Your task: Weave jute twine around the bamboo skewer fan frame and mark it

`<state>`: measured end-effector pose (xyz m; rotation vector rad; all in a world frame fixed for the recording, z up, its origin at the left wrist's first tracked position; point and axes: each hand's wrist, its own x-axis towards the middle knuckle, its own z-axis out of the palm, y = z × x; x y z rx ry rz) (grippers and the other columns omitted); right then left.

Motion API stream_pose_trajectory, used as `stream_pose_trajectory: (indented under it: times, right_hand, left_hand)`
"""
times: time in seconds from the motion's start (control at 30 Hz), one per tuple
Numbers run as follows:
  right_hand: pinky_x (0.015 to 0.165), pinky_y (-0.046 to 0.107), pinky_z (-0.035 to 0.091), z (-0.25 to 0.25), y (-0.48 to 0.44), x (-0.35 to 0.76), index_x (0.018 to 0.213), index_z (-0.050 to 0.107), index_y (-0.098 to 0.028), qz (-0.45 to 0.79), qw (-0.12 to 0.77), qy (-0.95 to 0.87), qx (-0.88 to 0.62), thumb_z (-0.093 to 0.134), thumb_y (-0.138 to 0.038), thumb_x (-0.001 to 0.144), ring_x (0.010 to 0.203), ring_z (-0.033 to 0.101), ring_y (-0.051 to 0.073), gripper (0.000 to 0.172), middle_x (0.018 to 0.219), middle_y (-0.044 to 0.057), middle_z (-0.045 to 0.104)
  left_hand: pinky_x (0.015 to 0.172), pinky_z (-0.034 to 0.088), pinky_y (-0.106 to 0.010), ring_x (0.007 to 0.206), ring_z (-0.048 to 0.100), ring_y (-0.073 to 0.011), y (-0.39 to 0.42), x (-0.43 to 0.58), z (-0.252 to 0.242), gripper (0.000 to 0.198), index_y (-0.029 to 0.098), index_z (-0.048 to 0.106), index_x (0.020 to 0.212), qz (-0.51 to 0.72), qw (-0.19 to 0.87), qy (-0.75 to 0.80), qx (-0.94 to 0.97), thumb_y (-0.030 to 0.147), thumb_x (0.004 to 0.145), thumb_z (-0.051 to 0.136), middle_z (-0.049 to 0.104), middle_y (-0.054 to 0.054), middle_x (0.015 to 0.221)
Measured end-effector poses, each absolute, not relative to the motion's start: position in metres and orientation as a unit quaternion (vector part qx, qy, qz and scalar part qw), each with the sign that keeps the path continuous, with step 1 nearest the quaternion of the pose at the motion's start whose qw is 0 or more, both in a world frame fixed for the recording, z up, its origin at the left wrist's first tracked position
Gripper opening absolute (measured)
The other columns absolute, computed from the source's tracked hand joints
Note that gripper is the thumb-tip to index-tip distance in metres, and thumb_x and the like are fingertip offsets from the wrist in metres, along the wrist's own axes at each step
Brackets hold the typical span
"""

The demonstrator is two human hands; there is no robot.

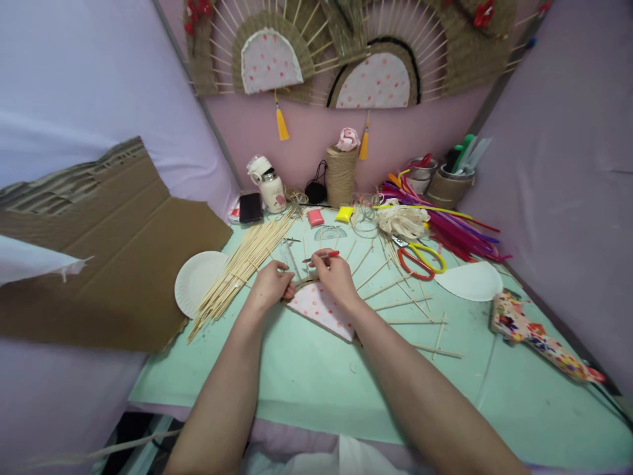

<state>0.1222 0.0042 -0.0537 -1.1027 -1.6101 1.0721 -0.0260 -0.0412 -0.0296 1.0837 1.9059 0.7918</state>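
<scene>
A half-round fan base (321, 309), covered in white cloth with red dots and edged in brown, lies tilted on the table. Thin wooden sticks (403, 305) spread out from its curved edge like rays. My right hand (335, 274) is closed around a red pen (324, 256) above that edge, its dark tip pointing left. At the base's left end, my left hand (271, 285) has its fingers curled together; what they pinch, if anything, is hidden. A clear ruler-like strip (289, 254) and a protractor (330, 232) lie just beyond my hands.
Left of my hands are a bundle of sticks (242, 267), a paper plate (190, 284) and large cardboard (113, 264). To the right lie scissors (420, 258), pipe cleaners (455, 227) and a patterned glue gun (539, 336) with its cord. Twine (341, 175) stands behind.
</scene>
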Motion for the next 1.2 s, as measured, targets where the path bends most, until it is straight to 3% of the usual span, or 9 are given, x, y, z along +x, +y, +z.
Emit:
stream_pose_trajectory:
  times: [1.2]
  right_hand:
    - [0.075,0.027,0.048,-0.052,0.008,0.112,0.084,0.061,-0.018,0.464,0.439,-0.649,-0.413,0.05,-0.032,0.084,0.079,0.068,0.017,0.018,0.08,0.005,0.072]
  left_hand:
    - [0.04,0.041,-0.022,0.039,0.056,-0.0131,-0.042,-0.024,-0.026,0.017,0.013,0.048,0.098,0.308,0.381,0.763,0.422,0.019,0.082,0.05,0.061,-0.001,0.052]
